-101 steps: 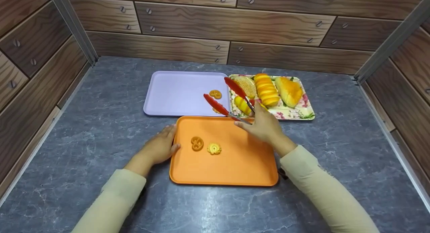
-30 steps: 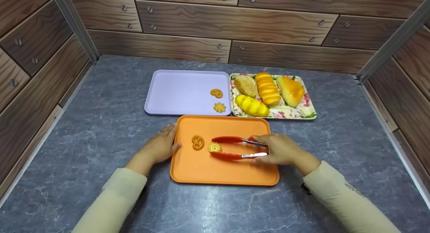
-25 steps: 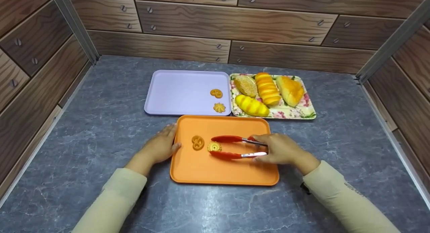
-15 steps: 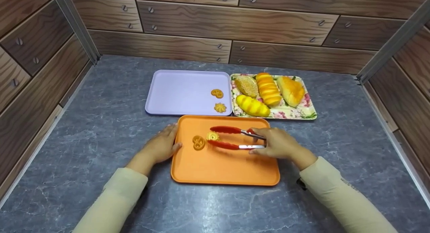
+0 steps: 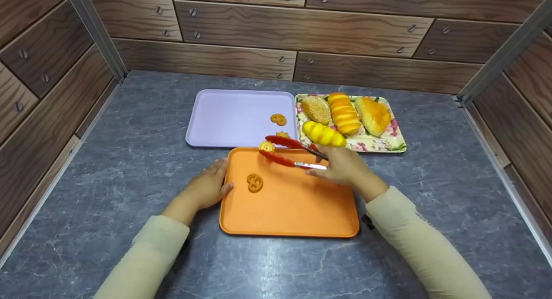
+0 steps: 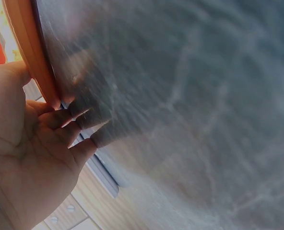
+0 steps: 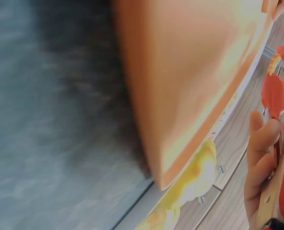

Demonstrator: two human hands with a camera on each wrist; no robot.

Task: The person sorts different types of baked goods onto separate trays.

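Observation:
My right hand (image 5: pixel 345 168) holds red-tipped metal tongs (image 5: pixel 281 159), which pinch a yellow flower-shaped cookie (image 5: pixel 266 146). The cookie overlaps the far rim of the orange tray (image 5: pixel 302 208), near the lavender tray (image 5: pixel 230 118). In the right wrist view, curled fingers (image 7: pixel 260 158) wrap the tongs. A brown pretzel cookie (image 5: pixel 255 183) lies on the orange tray. At that tray's left edge rests my left hand (image 5: pixel 207 185), thumb over the rim, fingers loosely extended along the outer side. On the lavender tray lie another pretzel cookie (image 5: pixel 278 119) and a star-shaped cookie (image 5: pixel 282 134), partly hidden by the tongs.
A floral tray (image 5: pixel 388 149) adjoins the lavender one on its right. It carries a yellow roll (image 5: pixel 323 133), a seeded bun (image 5: pixel 315 109), a ridged loaf (image 5: pixel 343 114) and a triangular bread (image 5: pixel 373 116). Wood-patterned panels (image 5: pixel 241 25) enclose the grey table at the back and sides.
The tongs took hold of the flower-shaped cookie on the orange tray, lifted it, and carried it away from me and slightly left. The left hand has stayed at the tray's edge.

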